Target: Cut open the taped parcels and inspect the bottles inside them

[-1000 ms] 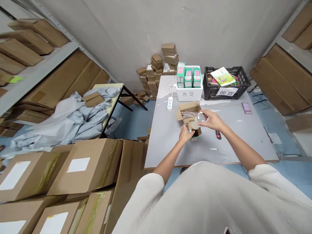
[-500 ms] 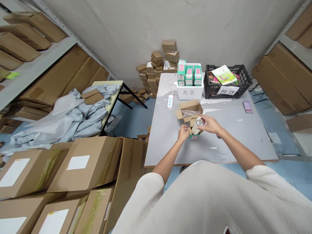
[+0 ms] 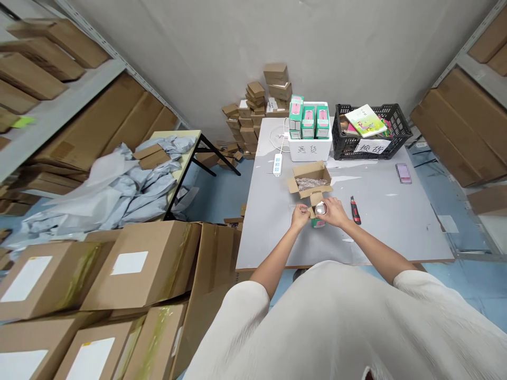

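My right hand (image 3: 334, 211) has its fingers and thumb curled around the silver cap of one bottle (image 3: 320, 208), pinching it from the right. The cap faces up towards my camera, so the long axis runs roughly upright, down into one green box (image 3: 318, 223); the box hides the body, and I cannot tell its exact tilt. The box's mouth points up, one cardboard flap (image 3: 316, 199) stands open on the far side, and its green and pink wall faces me. My left hand (image 3: 300, 216) is just beside the box's left edge, fingers bent in; I cannot tell whether they pinch the edge there or merely rest near it.

Just beyond the box I count one open carton (image 3: 309, 170), its long side running left to right, with clear plastic wrap (image 3: 310, 183) inside. One knife (image 3: 355, 211) lies to the right of my right hand, red-and-black handle towards me, narrow dark end pointing away. At the back of the table (image 3: 388, 232) I have one white bin (image 3: 309, 152) holding three green and pink packs (image 3: 308, 124), the leftmost standing highest, and, to its right, one black crate (image 3: 343, 150) with one booklet (image 3: 365, 121) slanting across the top. One power strip (image 3: 278, 164) lies lengthwise away from me, near the left edge.
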{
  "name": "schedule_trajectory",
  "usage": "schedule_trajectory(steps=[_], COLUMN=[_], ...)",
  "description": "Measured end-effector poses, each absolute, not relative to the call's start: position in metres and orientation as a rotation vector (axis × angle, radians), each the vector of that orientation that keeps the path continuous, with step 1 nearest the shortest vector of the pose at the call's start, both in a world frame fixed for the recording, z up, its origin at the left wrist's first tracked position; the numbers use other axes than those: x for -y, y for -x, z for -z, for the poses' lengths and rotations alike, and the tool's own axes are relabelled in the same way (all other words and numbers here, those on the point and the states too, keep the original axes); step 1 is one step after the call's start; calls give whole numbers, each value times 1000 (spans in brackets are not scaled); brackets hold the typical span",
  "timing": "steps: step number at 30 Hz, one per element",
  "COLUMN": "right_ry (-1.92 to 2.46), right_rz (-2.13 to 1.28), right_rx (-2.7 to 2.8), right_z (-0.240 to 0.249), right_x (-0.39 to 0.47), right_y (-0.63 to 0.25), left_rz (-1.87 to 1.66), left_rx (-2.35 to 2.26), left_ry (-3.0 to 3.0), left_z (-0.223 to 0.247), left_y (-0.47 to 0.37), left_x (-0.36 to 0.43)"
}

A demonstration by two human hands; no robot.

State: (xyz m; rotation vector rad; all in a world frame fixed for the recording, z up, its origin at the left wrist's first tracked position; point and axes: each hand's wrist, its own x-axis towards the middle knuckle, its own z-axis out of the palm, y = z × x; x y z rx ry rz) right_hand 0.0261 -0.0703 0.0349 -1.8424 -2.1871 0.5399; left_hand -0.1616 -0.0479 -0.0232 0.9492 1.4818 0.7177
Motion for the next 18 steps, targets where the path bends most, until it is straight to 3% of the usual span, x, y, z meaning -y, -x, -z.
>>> schedule_trajectory(steps=[18], right_ry=[1809], right_rz=[-353], right_rx=[2255], right_z=[-2], right_x=[76], right_y=[-30], left_rz=[-811], left_rx=[-1485], left_ry=[-957], left_z=[35], left_y=[162], left_x=[47])
